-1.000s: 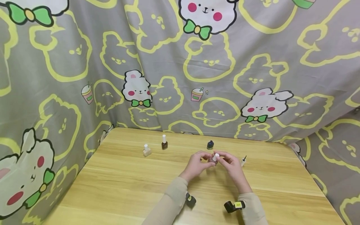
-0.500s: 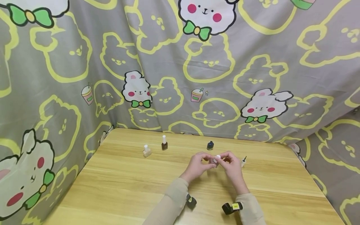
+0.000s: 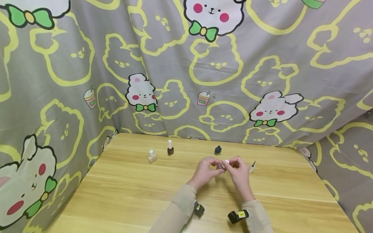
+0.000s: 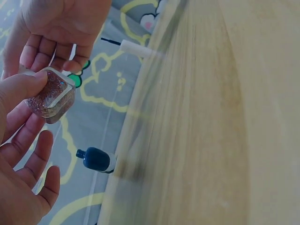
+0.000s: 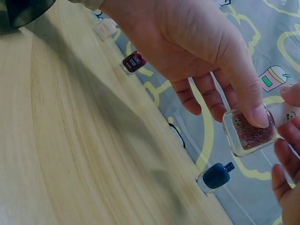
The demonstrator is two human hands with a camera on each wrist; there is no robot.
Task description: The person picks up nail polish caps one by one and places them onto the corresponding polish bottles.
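While the left grip [image 3: 204,173] pinches the glitter nail-polish bottle [image 4: 52,96], the right grip [image 3: 239,171] now clasps more cap [image 5: 282,113], likely twisting.

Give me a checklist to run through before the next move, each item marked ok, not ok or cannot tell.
1. Left hand holding the glitter bottle: ok.
2. Right hand pinching that bottle's white cap: ok.
3. White cap fully tightened: cannot tell.
4. Dark blue bottle capped: not ok, its neck is bare.
5. Loose brush cap standing brush-up on the table: ok.
6. Dark red bottle and pale bottle upright and capped: ok.
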